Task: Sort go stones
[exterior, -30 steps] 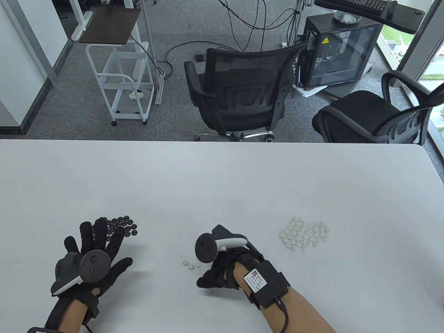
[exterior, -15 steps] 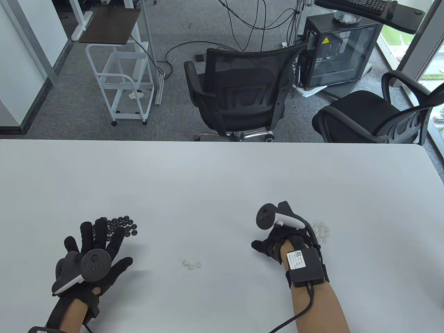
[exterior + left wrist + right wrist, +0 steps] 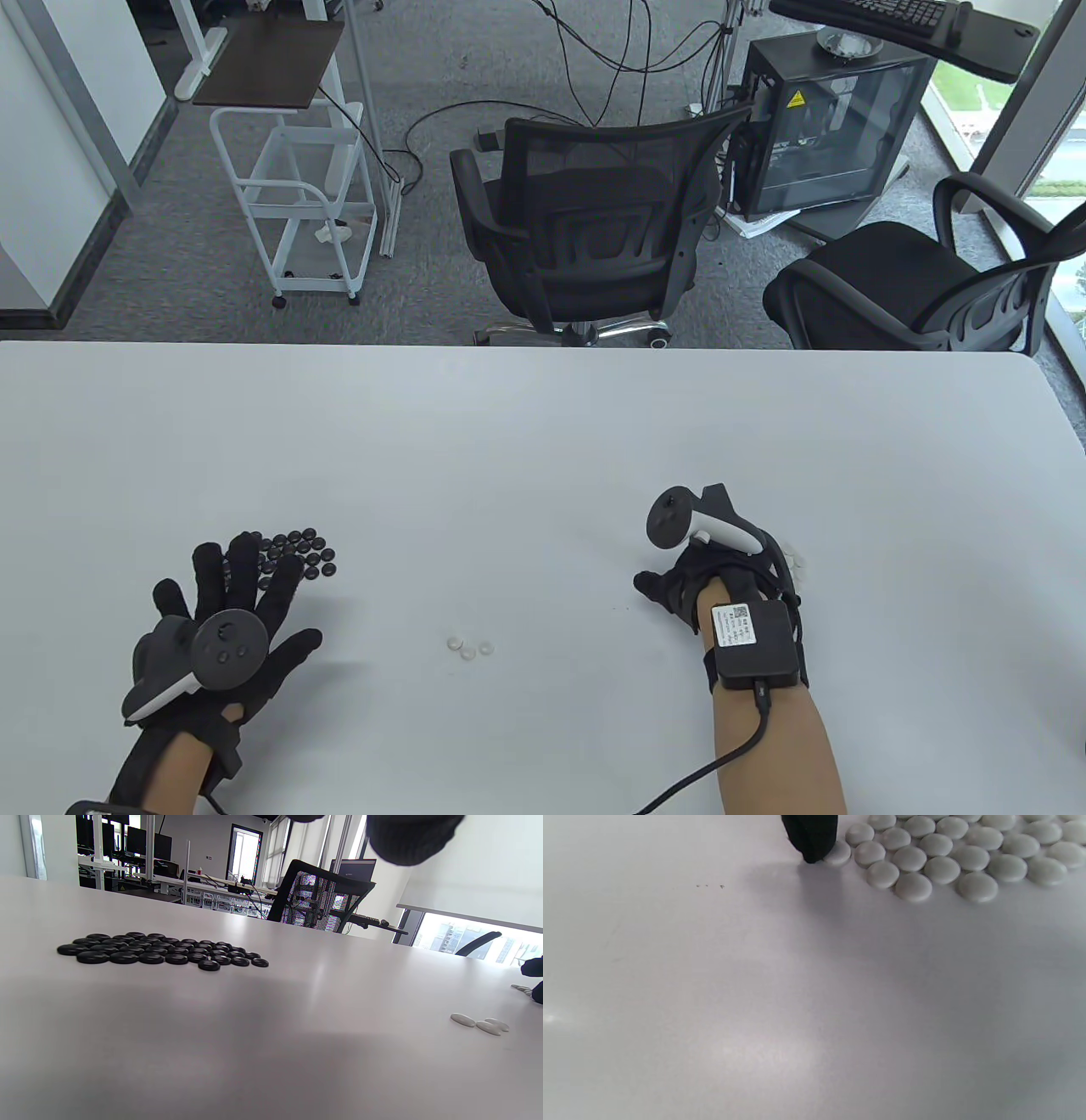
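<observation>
— While your left hand (image 3: 222, 632) lies flat with its fingers spread straight over the near edge of the cluster of flat round black stones (image 3: 161, 951), where does your right hand (image 3: 704, 586) sit?

— Your right hand is over the cluster of flat round white stones (image 3: 946, 853) on the right of the white table (image 3: 543, 441). One gloved fingertip (image 3: 811, 838) touches the stone at the cluster's left edge; you cannot tell how the other fingers lie.

— And the loose ones?

— Three small white stones (image 3: 468, 647) lie together between your hands, well apart from both clusters.
</observation>
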